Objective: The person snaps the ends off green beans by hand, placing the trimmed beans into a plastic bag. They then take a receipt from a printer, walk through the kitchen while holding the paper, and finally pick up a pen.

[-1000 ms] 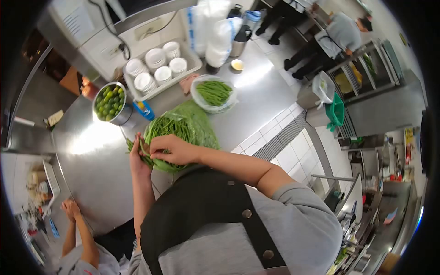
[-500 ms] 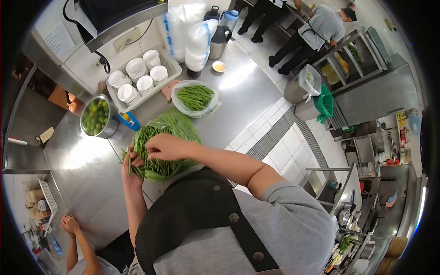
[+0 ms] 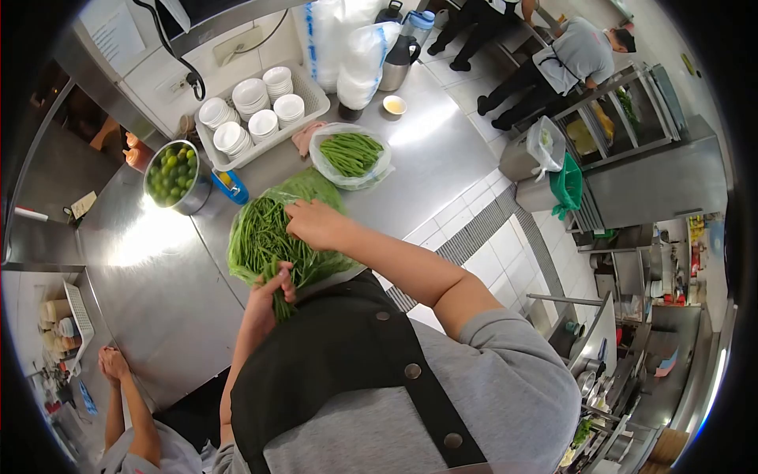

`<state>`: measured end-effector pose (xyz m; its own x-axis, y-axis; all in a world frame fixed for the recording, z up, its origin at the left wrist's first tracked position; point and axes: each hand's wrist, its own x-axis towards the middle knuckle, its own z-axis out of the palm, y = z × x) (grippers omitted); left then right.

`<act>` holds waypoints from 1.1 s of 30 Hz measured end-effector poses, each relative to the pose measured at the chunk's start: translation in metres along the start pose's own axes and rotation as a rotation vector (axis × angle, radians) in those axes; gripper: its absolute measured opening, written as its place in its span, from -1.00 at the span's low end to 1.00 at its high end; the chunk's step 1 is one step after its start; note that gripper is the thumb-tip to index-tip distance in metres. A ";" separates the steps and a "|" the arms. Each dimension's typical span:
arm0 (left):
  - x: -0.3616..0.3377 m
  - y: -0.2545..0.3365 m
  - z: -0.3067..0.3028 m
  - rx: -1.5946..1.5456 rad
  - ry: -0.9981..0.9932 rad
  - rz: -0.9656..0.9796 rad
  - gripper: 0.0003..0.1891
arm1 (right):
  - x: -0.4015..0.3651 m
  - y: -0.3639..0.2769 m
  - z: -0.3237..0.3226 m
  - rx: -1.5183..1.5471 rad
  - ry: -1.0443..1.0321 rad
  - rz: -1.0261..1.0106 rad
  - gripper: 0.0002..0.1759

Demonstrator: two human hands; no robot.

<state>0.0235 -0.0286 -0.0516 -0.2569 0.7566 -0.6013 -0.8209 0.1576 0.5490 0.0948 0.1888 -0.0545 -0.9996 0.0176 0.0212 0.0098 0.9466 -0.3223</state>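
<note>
A green plastic bag (image 3: pixel 320 188) lies open on the steel table with a large tangle of long thin green beans (image 3: pixel 257 237) in it. My left hand (image 3: pixel 267 299) is at the near edge of the bag, fingers closed round a small bunch of the beans that hangs toward my apron. My right hand (image 3: pixel 322 225) is over the right side of the pile with its fingers curled together; what is in them is hidden. Just beyond the pile sits a bowl lined with clear plastic (image 3: pixel 380 170), holding cut green bean pieces (image 3: pixel 351 153).
A steel pot of green limes (image 3: pixel 172 178) and a blue-handled tool (image 3: pixel 230 188) stand left of the bag. Behind are a basket of stacked white bowls (image 3: pixel 316 101), a small sauce cup (image 3: pixel 394 106) and a steel jug (image 3: pixel 397 71). Another person's clasped hands (image 3: pixel 114 363) rest at lower left.
My left hand has moved from the pile's left side toward me, its bunch now hanging nearer my apron. My right hand has shifted right and away from me. The view has tilted slightly.
</note>
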 end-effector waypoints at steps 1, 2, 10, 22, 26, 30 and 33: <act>-0.004 0.002 0.002 -0.010 -0.048 0.006 -0.71 | 0.002 0.002 0.004 -0.006 0.000 -0.009 -0.95; -0.006 0.006 0.004 -0.022 -0.094 0.013 -0.70 | 0.005 0.002 0.006 -0.010 0.001 -0.021 -0.94; 0.011 0.040 -0.015 -0.234 0.013 0.201 -0.62 | 0.014 0.017 -0.031 0.536 0.170 0.153 -0.88; 0.021 0.058 0.027 0.146 0.318 0.496 -0.76 | 0.016 -0.030 -0.025 1.112 0.146 0.361 -0.83; 0.022 0.063 0.023 0.074 0.328 0.590 -0.75 | 0.018 -0.034 -0.015 1.227 0.158 0.361 -0.84; 0.017 0.073 0.022 0.132 0.379 0.578 -0.79 | 0.021 -0.035 -0.014 1.306 0.137 0.329 -0.85; 0.021 0.068 0.010 0.160 0.317 0.602 -0.79 | 0.023 -0.039 -0.012 1.292 0.154 0.294 -0.87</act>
<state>-0.0327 0.0043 -0.0215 -0.8000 0.5237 -0.2929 -0.4101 -0.1208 0.9040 0.0714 0.1559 -0.0301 -0.9506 0.2842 -0.1249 0.1063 -0.0801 -0.9911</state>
